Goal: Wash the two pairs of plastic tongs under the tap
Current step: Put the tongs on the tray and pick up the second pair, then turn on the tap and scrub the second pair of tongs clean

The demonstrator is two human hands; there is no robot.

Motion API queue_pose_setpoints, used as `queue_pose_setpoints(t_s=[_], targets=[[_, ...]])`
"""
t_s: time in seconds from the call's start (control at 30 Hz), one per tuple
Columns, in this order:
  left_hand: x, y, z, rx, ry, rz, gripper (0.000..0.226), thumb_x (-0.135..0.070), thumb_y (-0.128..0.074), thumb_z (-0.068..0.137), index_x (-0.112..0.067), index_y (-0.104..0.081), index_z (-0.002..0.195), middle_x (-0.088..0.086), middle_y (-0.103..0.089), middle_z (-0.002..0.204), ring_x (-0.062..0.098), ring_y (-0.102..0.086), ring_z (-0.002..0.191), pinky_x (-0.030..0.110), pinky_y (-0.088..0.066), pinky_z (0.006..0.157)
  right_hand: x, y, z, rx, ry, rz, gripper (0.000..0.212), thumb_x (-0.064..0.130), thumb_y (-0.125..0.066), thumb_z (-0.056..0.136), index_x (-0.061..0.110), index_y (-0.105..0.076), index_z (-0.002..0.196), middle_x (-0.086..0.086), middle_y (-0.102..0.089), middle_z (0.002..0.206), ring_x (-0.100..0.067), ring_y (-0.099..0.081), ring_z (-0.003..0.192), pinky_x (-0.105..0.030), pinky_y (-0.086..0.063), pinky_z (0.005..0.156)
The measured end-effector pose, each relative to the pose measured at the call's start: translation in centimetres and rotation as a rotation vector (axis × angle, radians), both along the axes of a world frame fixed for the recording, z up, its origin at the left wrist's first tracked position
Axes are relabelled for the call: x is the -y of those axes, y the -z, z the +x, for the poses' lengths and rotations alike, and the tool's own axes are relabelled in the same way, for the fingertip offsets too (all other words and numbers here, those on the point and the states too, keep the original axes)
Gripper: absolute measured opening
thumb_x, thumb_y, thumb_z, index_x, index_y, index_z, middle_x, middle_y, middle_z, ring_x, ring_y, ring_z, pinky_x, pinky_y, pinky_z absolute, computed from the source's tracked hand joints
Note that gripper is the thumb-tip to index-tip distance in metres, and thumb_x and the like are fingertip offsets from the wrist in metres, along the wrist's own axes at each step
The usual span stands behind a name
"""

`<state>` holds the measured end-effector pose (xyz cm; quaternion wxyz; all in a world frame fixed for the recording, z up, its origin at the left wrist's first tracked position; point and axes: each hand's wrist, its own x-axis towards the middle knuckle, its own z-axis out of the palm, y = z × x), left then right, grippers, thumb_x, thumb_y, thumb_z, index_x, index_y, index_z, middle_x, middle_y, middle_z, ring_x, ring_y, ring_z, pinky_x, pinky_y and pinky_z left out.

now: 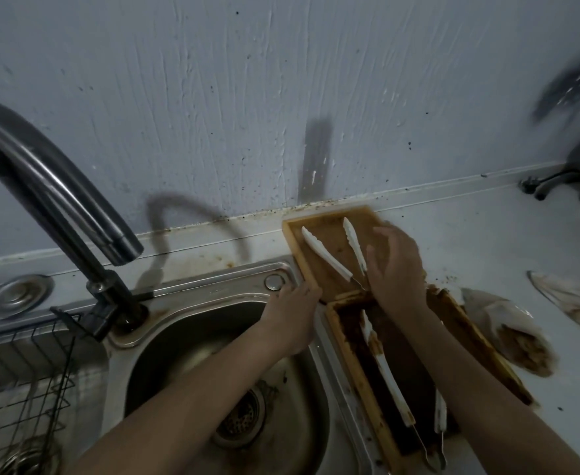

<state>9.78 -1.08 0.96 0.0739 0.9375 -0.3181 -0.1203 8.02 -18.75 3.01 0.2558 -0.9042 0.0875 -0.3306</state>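
Observation:
One pair of white plastic tongs (pixel 326 253) lies spread in the upper yellow tray (pixel 319 279), by the wall. My right hand (pixel 398 269) hovers over the tongs' hinged end with its fingers apart, and that end is hidden under the palm. My left hand (pixel 292 313) reaches across the sink's rim, its fingers curled on the upper tray's near-left corner. The second pair of tongs (pixel 387 375), smeared brown, lies lengthwise in the lower yellow tray (pixel 353 389), which is coated with dark residue. The curved metal tap (pixel 59 200) stands at the left with no water running.
The steel sink (pixel 292 395) with its drain strainer (pixel 244 419) lies below my left arm. A wire rack (pixel 24 389) sits at the far left. Brown-smeared plastic wrap (pixel 518 337) lies right of the trays. A dark cable (pixel 548 183) runs along the far-right counter.

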Motion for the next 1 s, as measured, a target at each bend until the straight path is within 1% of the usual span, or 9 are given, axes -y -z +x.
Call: queue_pose_setpoints(t_s=[0.07, 0.13, 0.23, 0.33, 0.47, 0.6, 0.7, 0.83, 1.0], targets=[[-0.3, 0.0, -1.1, 0.079, 0.081, -0.036, 0.059, -0.013, -0.053, 0.088, -0.021, -0.028, 0.141, 0.003, -0.031, 0.15, 0.027, -0.031, 0.137, 0.045, -0.034, 0.11, 0.4, -1.2, -2.5, 0.135, 0.001, -0.051, 0.026, 0.012, -0.055, 0.088, 0.004, -0.056, 0.112, -0.016, -0.062, 0.115, -0.027, -0.054, 0.11, -0.035, -0.041, 0.094], [-0.6, 0.1, -2.6, 0.128, 0.167, -0.083, 0.058, -0.01, -0.051, 0.088, -0.022, -0.029, 0.141, 0.001, -0.034, 0.149, 0.024, -0.032, 0.138, 0.043, -0.032, 0.112, 0.6, -1.5, -5.2, 0.131, 0.017, -0.104, 0.022, 0.012, -0.054, 0.087, 0.006, -0.056, 0.108, -0.014, -0.064, 0.106, -0.024, -0.057, 0.1, -0.035, -0.045, 0.087], [-0.6, 0.9, -5.1, 0.114, 0.271, -0.11, 0.067, -0.004, -0.053, 0.084, -0.025, -0.028, 0.143, -0.002, -0.026, 0.154, 0.021, -0.022, 0.142, 0.041, -0.023, 0.113, 0.1, -0.1, -8.6, -0.157, 0.035, -0.127, 0.014, 0.019, -0.054, 0.088, 0.015, -0.057, 0.101, -0.001, -0.064, 0.091, -0.012, -0.057, 0.081, -0.029, -0.049, 0.076], [-0.1, 2.0, -7.0, 0.074, 0.311, -0.058, 0.08, -0.002, -0.058, 0.078, -0.03, -0.023, 0.144, -0.005, -0.019, 0.157, 0.021, -0.017, 0.143, 0.045, -0.024, 0.111, -0.5, 1.9, -11.1, -0.425, 0.072, -0.121, 0.013, 0.032, -0.05, 0.09, 0.022, -0.058, 0.091, 0.007, -0.058, 0.079, -0.007, -0.054, 0.07, -0.027, -0.047, 0.068], [-0.1, 2.8, -8.1, 0.027, 0.349, -0.004, 0.077, 0.002, -0.056, 0.076, -0.027, -0.029, 0.142, -0.001, -0.026, 0.154, 0.03, -0.033, 0.134, 0.045, -0.037, 0.1, -1.1, 3.5, -12.9, -0.646, 0.118, -0.245, 0.031, 0.05, -0.041, 0.089, 0.026, -0.055, 0.076, 0.009, -0.055, 0.068, -0.011, -0.052, 0.065, -0.031, -0.037, 0.066], [-0.3, 3.3, -8.6, 0.05, 0.334, -0.074, 0.076, 0.005, -0.057, 0.072, -0.025, -0.035, 0.138, 0.001, -0.039, 0.145, 0.031, -0.045, 0.121, 0.042, -0.046, 0.086, -1.6, 4.0, -13.4, -0.793, 0.082, -0.251, 0.03, 0.049, -0.045, 0.088, 0.028, -0.042, 0.066, 0.011, -0.046, 0.061, -0.009, -0.048, 0.061, -0.031, -0.037, 0.069], [-0.5, 3.6, -9.0, 0.013, 0.334, -0.082, 0.081, 0.005, -0.057, 0.073, -0.026, -0.027, 0.142, 0.002, -0.034, 0.147, 0.034, -0.043, 0.122, 0.044, -0.048, 0.086, -1.6, 3.7, -13.4, -0.811, 0.058, -0.185, 0.031, 0.041, -0.048, 0.089, 0.027, -0.04, 0.063, 0.01, -0.048, 0.061, -0.008, -0.049, 0.057, -0.028, -0.039, 0.065], [-1.3, 3.2, -9.3, -0.061, 0.311, -0.059, 0.082, 0.001, -0.05, 0.078, -0.031, -0.017, 0.145, -0.001, -0.025, 0.154, 0.034, -0.034, 0.131, 0.047, -0.041, 0.099, -1.6, 2.4, -13.1, -0.839, 0.069, -0.12, 0.021, 0.032, -0.05, 0.09, 0.022, -0.053, 0.071, 0.005, -0.056, 0.067, -0.012, -0.058, 0.063, -0.029, -0.05, 0.062], [-2.7, 0.7, -8.3, 0.003, 0.171, -0.221, 0.075, -0.004, -0.044, 0.086, -0.032, -0.01, 0.147, 0.004, -0.033, 0.151, 0.028, -0.036, 0.133, 0.045, -0.038, 0.106, -1.8, -2.0, -11.5, -0.59, 0.049, 0.076, 0.023, 0.027, -0.058, 0.089, 0.026, -0.051, 0.067, 0.006, -0.057, 0.059, -0.003, -0.054, 0.048, -0.011, -0.035, 0.044]])
